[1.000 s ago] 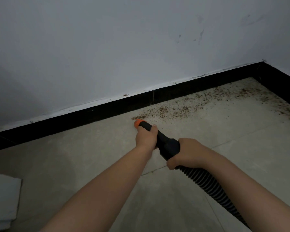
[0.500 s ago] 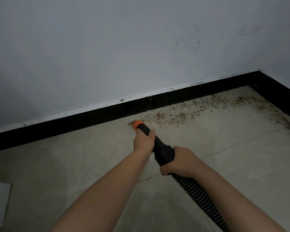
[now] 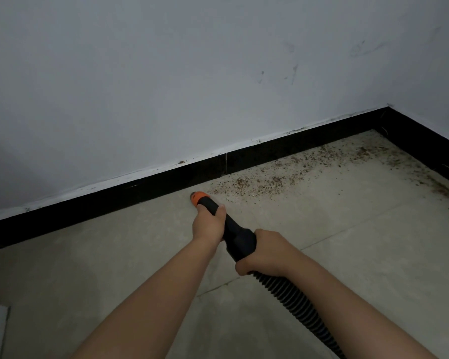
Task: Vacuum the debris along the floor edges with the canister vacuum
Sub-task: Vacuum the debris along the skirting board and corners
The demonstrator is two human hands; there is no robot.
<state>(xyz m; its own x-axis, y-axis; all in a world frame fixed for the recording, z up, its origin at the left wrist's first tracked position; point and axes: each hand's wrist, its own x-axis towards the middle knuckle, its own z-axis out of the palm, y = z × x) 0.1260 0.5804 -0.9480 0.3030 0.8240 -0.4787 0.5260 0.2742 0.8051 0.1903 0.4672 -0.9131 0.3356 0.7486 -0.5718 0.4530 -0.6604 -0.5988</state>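
Near the black skirting board [image 3: 140, 189], the black plastic vacuum nozzle with an orange tip [image 3: 233, 230] slants from lower right to upper left, tip low at the pale tiled floor [image 3: 347, 242], just beside the scattered brown debris [image 3: 283, 177]. The left hand [image 3: 208, 224] grips its front; the right hand [image 3: 266, 252] wraps its rear, where the ribbed black hose [image 3: 296, 304] begins.

dim, bluish light with no clear source; the wall [image 3: 166, 73] darkens toward the left. soft shadows, no glare. slightly grainy, and straight lines bow near the edges.
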